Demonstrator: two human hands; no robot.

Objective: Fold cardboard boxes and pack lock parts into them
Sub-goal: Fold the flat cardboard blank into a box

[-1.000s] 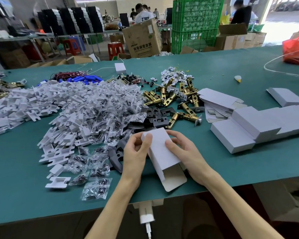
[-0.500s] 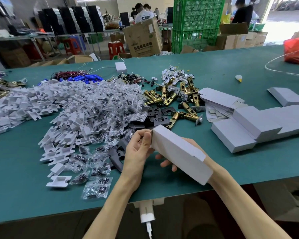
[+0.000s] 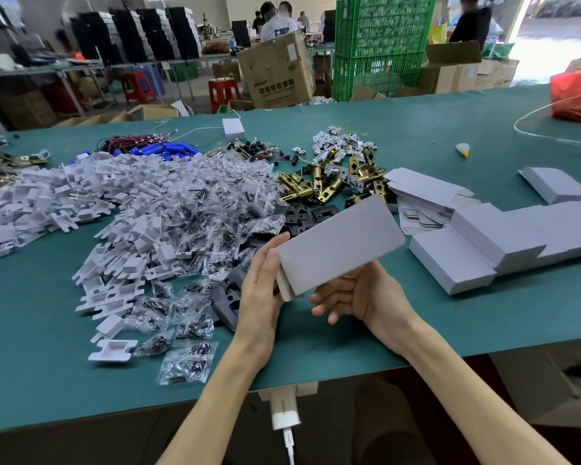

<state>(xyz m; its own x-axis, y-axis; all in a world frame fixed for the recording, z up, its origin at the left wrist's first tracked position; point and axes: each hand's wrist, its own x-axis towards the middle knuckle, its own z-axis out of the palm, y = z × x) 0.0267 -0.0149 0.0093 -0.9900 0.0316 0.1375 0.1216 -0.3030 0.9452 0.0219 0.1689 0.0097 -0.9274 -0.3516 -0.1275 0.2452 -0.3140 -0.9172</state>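
- Cardboard box [image 3: 339,243] is held mid-frame above the table [image 3: 47,347], tilted up to the right.
- Left hand [image 3: 262,286] is pressed flat against its lower-left end, fingers straight, probably to seat the flap.
- Right hand [image 3: 359,297] is spread underneath as support.
- Brass latches [image 3: 319,187] are piled just above, not yet packed.

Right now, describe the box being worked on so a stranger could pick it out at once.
Find the long green table, then its near edge, between the heap of clear bags and the row of finished boxes. There the grey cardboard box tilts between the left hand and right hand, the only one off the table.
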